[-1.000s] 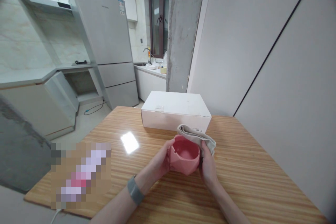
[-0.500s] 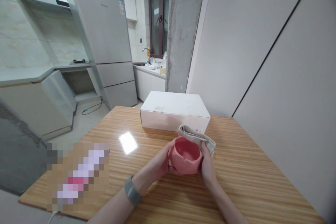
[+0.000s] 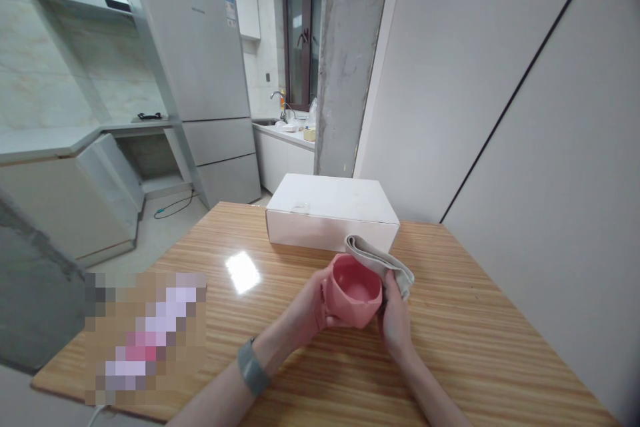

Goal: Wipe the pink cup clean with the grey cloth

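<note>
A pink faceted bowl (image 3: pixel 355 303) is held above the table, tilted so that its hollow inside faces me. My left hand (image 3: pixel 313 303) is closed round its left side, with fingers reaching under it. A folded light grey cloth (image 3: pixel 383 260) is gripped by my right hand (image 3: pixel 395 320), thumb on top. The cloth lies along the bowl's back right rim, and the right fingers behind the bowl are partly hidden. On my left forearm sits a grey band (image 3: pixel 253 367).
The wood-grain table (image 3: pixel 480 340) carries a white closed box (image 3: pixel 333 213) just beyond my hands. At the table's left lies a pixelated object (image 3: pixel 145 337) with a white cable. Behind stand a grey fridge (image 3: pixel 200 67), a sink counter (image 3: pixel 285 147) and a concrete pillar (image 3: pixel 345 67).
The pink bowl has turned in my left hand; the notch at its front rim no longer shows there. The cloth and bowl have shifted slightly against each other.
</note>
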A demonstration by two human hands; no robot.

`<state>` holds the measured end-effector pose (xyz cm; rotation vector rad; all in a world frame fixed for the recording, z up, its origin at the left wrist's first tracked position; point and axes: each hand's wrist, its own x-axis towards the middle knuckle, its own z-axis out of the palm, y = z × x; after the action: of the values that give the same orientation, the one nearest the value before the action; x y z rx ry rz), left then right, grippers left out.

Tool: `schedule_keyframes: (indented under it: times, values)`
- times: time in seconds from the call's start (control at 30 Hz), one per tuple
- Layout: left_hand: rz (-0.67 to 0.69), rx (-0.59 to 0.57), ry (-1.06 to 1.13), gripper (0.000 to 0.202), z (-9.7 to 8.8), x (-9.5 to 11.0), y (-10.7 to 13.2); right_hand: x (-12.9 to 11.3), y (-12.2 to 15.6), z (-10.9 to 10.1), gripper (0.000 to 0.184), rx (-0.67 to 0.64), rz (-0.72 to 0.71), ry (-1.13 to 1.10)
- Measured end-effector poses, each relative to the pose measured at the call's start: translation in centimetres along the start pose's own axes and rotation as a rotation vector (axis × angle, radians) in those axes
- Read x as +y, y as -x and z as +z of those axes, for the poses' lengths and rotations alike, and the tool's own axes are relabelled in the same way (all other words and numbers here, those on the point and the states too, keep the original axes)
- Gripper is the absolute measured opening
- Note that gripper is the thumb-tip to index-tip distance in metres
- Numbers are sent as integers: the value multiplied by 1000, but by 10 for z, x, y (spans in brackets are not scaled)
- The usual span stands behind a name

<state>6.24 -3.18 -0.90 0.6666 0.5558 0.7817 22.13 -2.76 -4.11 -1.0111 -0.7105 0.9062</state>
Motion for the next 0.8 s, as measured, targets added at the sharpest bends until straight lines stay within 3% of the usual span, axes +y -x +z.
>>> schedule_keyframes:
  times: [0.13,0.33,0.47,0.57,0.67,0.8]
  values:
    - [-90,19,-79,61,-7,6,0,-5,2,3,49,-8,118,-56]
    - [19,123,-12,53,-9,5,-2,-8,7,9,48,-36,54,-61]
    - [129,32,54,48,-2,3,0,-9,7,9,46,-25,45,-22]
    - [84,15,52,49,2,1,-1,-13,8,9,47,-1,42,5]
    - [28,90,-5,52,2,-1,-4,-18,9,10,47,29,38,35]
    - [104,111,-71,48,-5,-1,-5,-18,9,10,47,25,62,-1]
